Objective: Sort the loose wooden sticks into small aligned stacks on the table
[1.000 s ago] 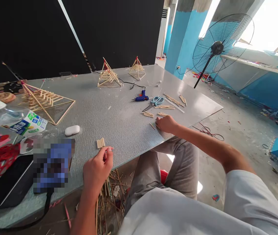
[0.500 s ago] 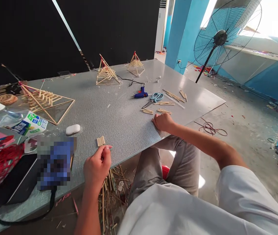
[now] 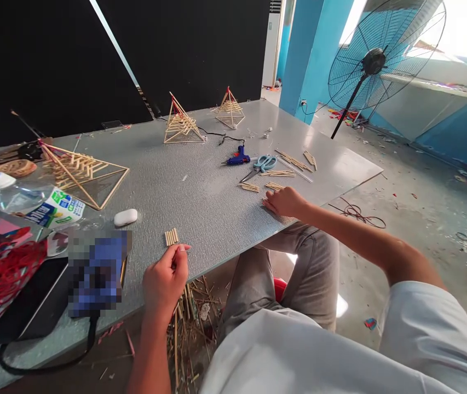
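Observation:
My left hand (image 3: 163,280) rests at the near edge of the grey table (image 3: 200,208), fingers curled and pinched together just below a small row of short bamboo sticks (image 3: 171,237). I see nothing in it. My right hand (image 3: 284,201) lies palm down further right on the table, fingers bent, its tips beside two little piles of short sticks (image 3: 273,186) (image 3: 249,187). Whether it grips a stick is hidden under the fingers.
Blue scissors (image 3: 264,163), a blue glue gun (image 3: 237,160) and longer sticks (image 3: 294,161) lie beyond the right hand. Three stick pyramids (image 3: 83,175) (image 3: 180,125) (image 3: 229,109) stand further back. A water bottle (image 3: 36,202), a white case (image 3: 125,217) and a dark tablet (image 3: 32,306) are at the left. A floor fan (image 3: 375,60) stands to the right.
My right hand has shifted slightly toward the stick piles; a loose stick beside it earlier is no longer visible. My left hand has stayed by the row of sticks.

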Tool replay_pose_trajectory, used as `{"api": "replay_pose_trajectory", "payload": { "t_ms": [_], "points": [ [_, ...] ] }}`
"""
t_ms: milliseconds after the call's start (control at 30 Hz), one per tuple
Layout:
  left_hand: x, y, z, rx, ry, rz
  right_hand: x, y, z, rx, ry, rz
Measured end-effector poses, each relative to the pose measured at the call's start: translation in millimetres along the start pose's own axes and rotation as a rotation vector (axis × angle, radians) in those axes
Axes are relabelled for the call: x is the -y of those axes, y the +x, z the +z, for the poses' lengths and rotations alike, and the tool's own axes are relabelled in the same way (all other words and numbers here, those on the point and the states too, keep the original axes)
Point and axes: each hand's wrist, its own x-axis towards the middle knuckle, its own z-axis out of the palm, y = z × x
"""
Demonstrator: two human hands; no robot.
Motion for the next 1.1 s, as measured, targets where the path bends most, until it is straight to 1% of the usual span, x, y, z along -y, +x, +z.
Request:
{"api": "replay_pose_trajectory", "payload": {
  "t_ms": [133,200,267,333,367,400,433,467,500,533,567,633,667,700,733,800,867,933,1000,1067,1100],
  "points": [
    [0.5,0.8,-0.5,-0.002,-0.009,0.002,-3.1,1.7,-2.4,-0.019,0.009,0.009],
    [-0.2,0.8,-1.8,0.0,-0.028,0.005,-10.5,-0.2,-7.9,-0.025,0.017,0.012],
    [-2.5,-0.3,-4.3,0.002,-0.059,0.01,-22.2,-10.0,-16.3,-0.067,0.04,0.05],
    [-6.2,-2.6,-7.6,-0.012,-0.097,0.013,-34.3,-31.5,-23.7,-0.183,0.092,0.147],
    [-8.2,-4.0,-9.1,-0.025,-0.116,0.009,-38.5,-46.7,-25.2,-0.28,0.131,0.207],
    [-10.0,-5.4,-10.5,-0.041,-0.133,0.001,-40.5,-64.1,-24.4,-0.368,0.168,0.281],
    [-11.3,-6.6,-11.5,-0.054,-0.151,-0.007,-40.0,-82.6,-20.7,-0.417,0.203,0.355],
    [-12.2,-7.6,-12.2,-0.063,-0.166,-0.013,-37.1,-101.2,-13.9,-0.421,0.238,0.409],
    [-12.5,-8.1,-12.6,-0.067,-0.17,-0.015,-32.3,-118.5,-4.0,-0.376,0.263,0.442],
    [-12.7,-8.3,-12.9,-0.071,-0.157,-0.014,-26.5,-133.7,8.6,-0.281,0.275,0.472],
    [-12.8,-8.0,-13.4,-0.076,-0.118,-0.014,-20.5,-145.9,23.4,-0.149,0.269,0.516],
    [-14.8,-5.7,-15.7,-0.088,0.047,-0.038,-10.9,-160.6,56.2,0.159,0.257,0.625],
    [-17.2,-3.5,-17.5,-0.09,0.161,-0.072,-7.9,-163.4,72.2,0.294,0.266,0.65],
    [-20.8,-0.4,-19.4,-0.071,0.28,-0.118,-5.9,-164.1,87.0,0.385,0.282,0.64],
    [-25.6,3.7,-21.1,-0.035,0.388,-0.165,-4.6,-163.4,100.1,0.428,0.281,0.624],
    [-37.0,15.8,-22.2,0.058,0.577,-0.249,-1.9,-161.3,120.2,0.379,0.244,0.557],
    [-47.5,32.5,-18.8,0.163,0.689,-0.264,2.3,-161.8,134.1,0.299,0.209,0.53],
    [-53.4,51.4,-11.9,0.267,0.765,-0.221,8.4,-165.3,145.5,0.226,0.19,0.529],
    [-53.4,69.0,-4.3,0.327,0.77,-0.178,15.0,-170.0,158.2,0.16,0.194,0.526],
    [-50.4,82.4,2.0,0.382,0.774,-0.136,21.6,-173.6,173.2,0.114,0.236,0.481],
    [-49.3,87.4,4.8,0.403,0.777,-0.12,25.3,-174.5,181.1,0.115,0.272,0.441]
  ]
}}
